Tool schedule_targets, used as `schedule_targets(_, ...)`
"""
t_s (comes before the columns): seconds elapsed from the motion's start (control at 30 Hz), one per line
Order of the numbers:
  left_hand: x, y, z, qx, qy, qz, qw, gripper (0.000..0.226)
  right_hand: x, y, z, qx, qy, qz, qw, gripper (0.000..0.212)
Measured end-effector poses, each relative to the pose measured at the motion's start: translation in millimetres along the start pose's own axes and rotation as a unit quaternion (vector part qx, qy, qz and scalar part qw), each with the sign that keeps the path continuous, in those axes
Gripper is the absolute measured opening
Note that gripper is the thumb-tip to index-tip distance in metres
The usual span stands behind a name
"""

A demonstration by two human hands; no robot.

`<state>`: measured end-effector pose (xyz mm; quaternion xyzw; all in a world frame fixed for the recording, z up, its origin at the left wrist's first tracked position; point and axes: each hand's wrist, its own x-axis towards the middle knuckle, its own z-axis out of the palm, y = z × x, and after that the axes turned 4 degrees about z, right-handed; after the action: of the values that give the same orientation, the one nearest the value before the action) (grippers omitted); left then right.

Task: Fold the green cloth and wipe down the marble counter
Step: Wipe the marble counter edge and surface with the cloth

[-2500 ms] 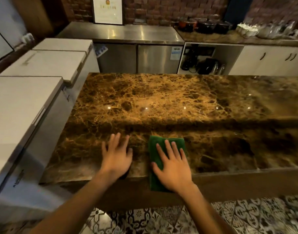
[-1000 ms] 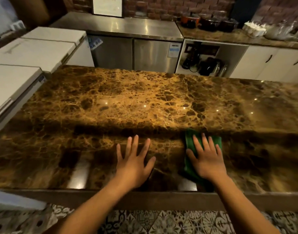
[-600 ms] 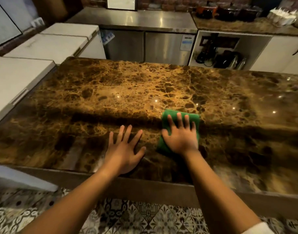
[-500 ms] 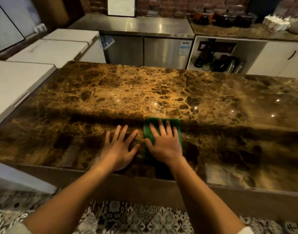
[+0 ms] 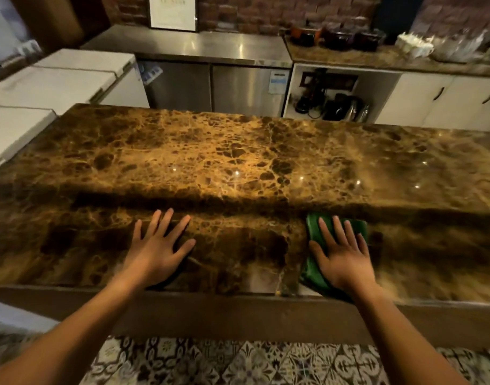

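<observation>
A folded green cloth (image 5: 313, 240) lies flat on the brown marble counter (image 5: 238, 162), close to its near edge and right of centre. My right hand (image 5: 342, 259) presses on top of it, palm down, fingers spread and pointing away from me; it covers most of the cloth. My left hand (image 5: 157, 251) rests flat on the bare marble to the left, fingers apart, holding nothing. A wide gap of counter separates the two hands.
White chest freezers (image 5: 57, 81) border the counter on the left. Behind it stand a steel worktop unit (image 5: 210, 51) and white cabinets (image 5: 438, 98) with an open shelf of appliances (image 5: 332, 104). Patterned floor tiles (image 5: 238, 362) run below the counter's front edge.
My right hand slid the cloth to the right and nearer the front edge, away from my left hand. The left hand stayed flat on the marble.
</observation>
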<state>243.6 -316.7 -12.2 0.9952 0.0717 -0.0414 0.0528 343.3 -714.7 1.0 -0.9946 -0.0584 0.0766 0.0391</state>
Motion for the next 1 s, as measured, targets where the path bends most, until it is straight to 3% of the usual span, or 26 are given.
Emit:
schedule_targets(0.23, 1, 1, 0, 0.018, -0.009, -0.001, 1.000, 0.078, 62, -72, -12, 0.028, 0.001, 0.023, 0.999, 0.069)
schedule_targets(0.5, 0, -1, -4, 0.015, -0.024, 0.001, 1.000, 0.081, -3, -144, 21, 0.000, 0.003, -0.160, 0.987, 0.076)
schedule_targets(0.67, -1, 39, -13, 0.019, -0.014, -0.034, 0.999, 0.074, -45, -102, 27, 0.010, 0.017, -0.180, 0.984, 0.070)
schedule_targets(0.87, 1, 179, -2, -0.072, 0.087, 0.073, 0.991, 0.070, -39, -13, 11, 0.004, 0.040, -0.074, 0.996, 0.069)
schedule_targets(1.0, 17, 207, 12, -0.031, 0.006, 0.051, 0.998, 0.083, -4, 53, -8, -0.007, 0.015, -0.011, 1.000, 0.067)
